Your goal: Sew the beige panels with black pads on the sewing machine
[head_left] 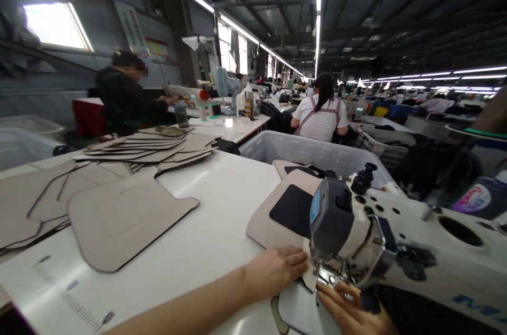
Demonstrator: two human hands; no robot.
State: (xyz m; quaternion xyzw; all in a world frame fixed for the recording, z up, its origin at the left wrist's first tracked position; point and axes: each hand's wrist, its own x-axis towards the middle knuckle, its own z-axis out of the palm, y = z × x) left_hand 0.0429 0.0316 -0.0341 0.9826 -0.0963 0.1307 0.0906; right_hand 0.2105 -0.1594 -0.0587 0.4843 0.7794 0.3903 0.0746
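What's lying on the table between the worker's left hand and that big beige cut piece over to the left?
Nothing: in the head view, only bare white table lies between the left hand and the big beige cut piece. The hand itself presses a beige panel at the sewing machine.

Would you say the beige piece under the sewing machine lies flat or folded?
Flat: the beige piece lies spread on the table, and the left hand presses its edge.
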